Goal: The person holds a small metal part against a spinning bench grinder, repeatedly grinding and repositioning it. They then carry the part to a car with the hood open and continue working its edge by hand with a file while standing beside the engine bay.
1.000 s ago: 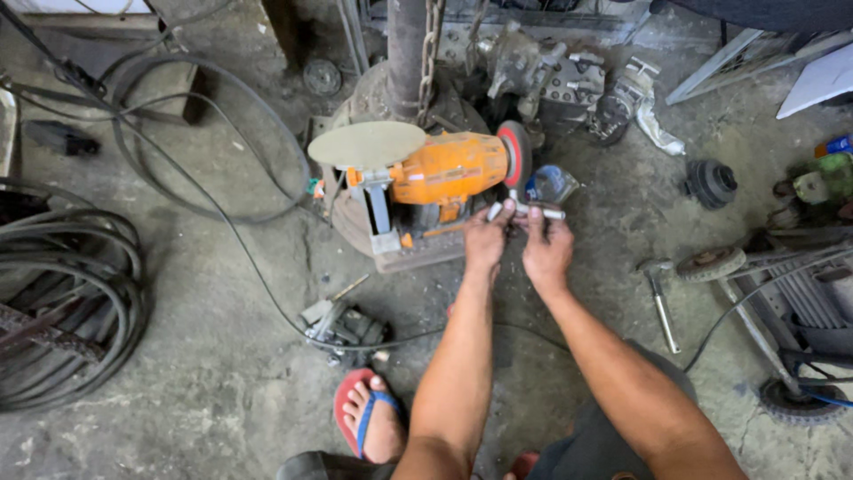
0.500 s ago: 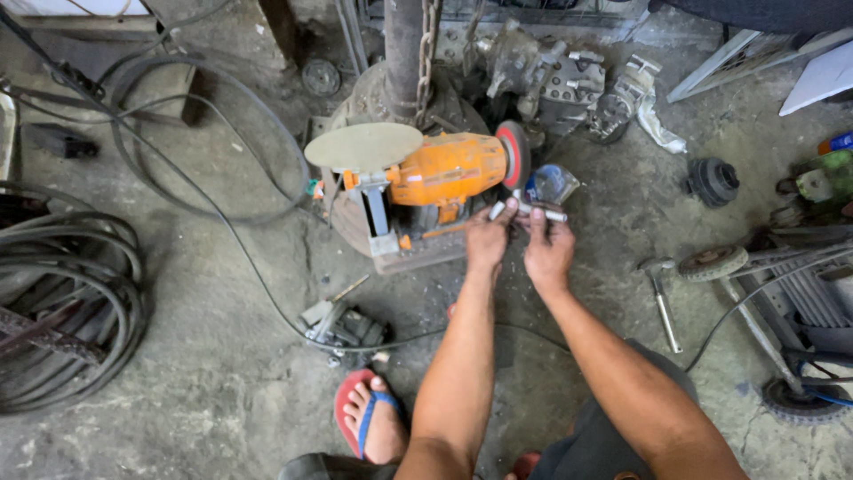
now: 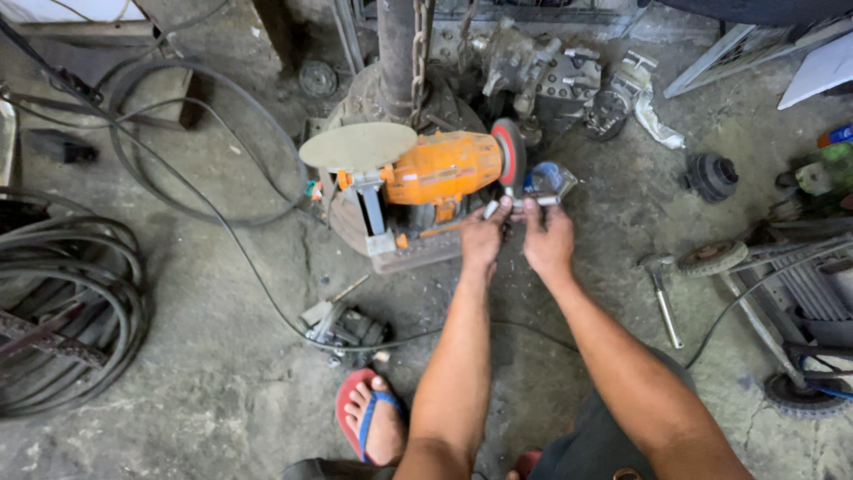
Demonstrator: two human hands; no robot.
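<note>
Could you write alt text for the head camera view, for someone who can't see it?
Seen from above, a person's left hand and right hand together hold a short, thin metal rod against the red-faced wheel of an orange bench grinder on a dirty concrete floor. Black cables, a hammer and a foot in a red-and-blue sandal lie around.

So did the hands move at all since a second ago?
Hardly. Both hands stayed at the grinding wheel of the orange bench grinder: left hand and right hand keep their grip on the small metal piece. The hammer and coiled hoses lie unchanged.
</note>
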